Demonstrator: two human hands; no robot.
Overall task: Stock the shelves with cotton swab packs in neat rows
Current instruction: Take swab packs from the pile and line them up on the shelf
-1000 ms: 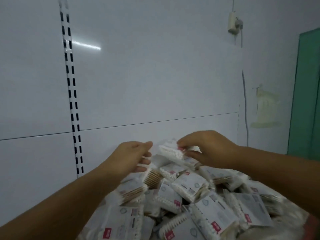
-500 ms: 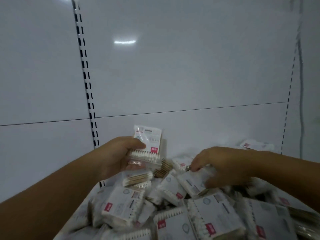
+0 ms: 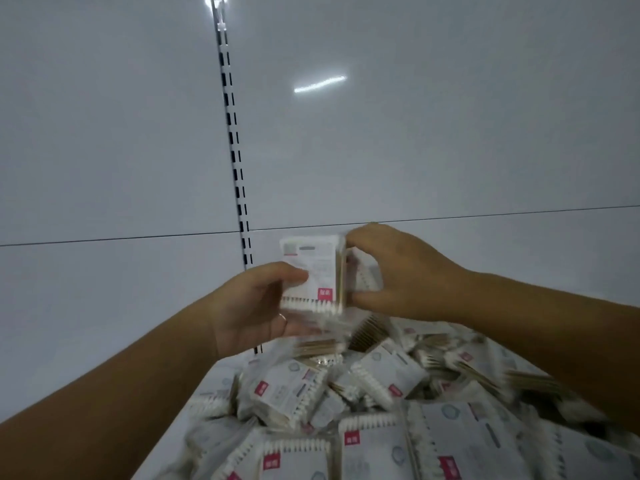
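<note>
At the centre of the frame, the left hand (image 3: 254, 308) grips a cotton swab pack (image 3: 311, 268) upright. The pack is white, with a pink tag and a row of white tips along its bottom edge. The right hand (image 3: 405, 271) has its fingers clamped on the pack's right edge. A loose pile of packs (image 3: 381, 410) fills the lower right.

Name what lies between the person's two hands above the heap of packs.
A cotton swab pack, held upright: the left hand grips its lower left side and the right hand pinches its right edge. The head view shows this.
</note>
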